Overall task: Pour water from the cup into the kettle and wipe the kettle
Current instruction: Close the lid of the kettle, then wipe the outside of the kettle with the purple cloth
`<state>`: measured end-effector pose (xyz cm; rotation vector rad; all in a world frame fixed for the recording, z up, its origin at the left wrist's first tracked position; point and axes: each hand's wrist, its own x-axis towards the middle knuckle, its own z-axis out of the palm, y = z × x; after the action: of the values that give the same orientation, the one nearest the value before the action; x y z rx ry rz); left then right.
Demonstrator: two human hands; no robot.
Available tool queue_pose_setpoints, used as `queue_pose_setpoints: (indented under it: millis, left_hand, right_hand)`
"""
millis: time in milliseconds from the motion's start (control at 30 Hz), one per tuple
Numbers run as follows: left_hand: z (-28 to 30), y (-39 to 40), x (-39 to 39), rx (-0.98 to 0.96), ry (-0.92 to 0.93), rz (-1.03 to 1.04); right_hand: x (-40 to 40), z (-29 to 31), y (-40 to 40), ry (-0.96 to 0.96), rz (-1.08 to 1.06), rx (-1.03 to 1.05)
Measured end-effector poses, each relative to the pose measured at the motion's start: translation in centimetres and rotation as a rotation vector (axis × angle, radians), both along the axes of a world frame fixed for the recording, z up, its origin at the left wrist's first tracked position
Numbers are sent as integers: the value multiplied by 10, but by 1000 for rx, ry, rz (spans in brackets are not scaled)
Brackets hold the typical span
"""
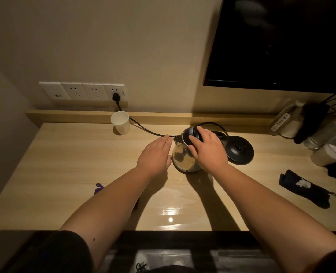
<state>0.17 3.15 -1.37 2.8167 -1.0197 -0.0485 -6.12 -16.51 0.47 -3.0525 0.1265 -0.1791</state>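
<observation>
A steel kettle [181, 157] with a black lid stands on the wooden desk [84, 174], off its black round base [240, 150]. My right hand [207, 149] lies over the kettle's lid and handle, fingers curled around them. My left hand [157, 154] is flat, fingers together, pressed against the kettle's left side next to the spout. Whether it holds a cloth I cannot tell. A white paper cup [120, 123] stands upright at the back of the desk, left of the kettle and apart from both hands.
A black power cord [143, 129] runs from the wall socket strip [84, 93] past the cup to the base. Bottles and jars [320, 134] crowd the right back corner. A dark folded pouch [305, 191] lies at right. A purple item [99, 188] peeks out beside my left forearm. A dark screen [281, 42] hangs above.
</observation>
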Motion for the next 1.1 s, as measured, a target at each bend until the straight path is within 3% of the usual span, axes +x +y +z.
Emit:
queue_pose_setpoints:
  millis: [267, 567, 767, 1100]
  left_hand:
    - [-27, 111, -30, 100, 53, 243]
    - [-46, 192, -69, 156, 134, 357]
    - [-60, 209, -73, 175, 152, 300]
    - [-104, 206, -52, 151, 178, 8]
  right_hand:
    - [-28, 1, 36, -75, 180, -34]
    - [-34, -49, 145, 198, 471, 57]
    - [-35, -76, 190, 291, 536, 49]
    - [-43, -115, 216, 353, 384, 51]
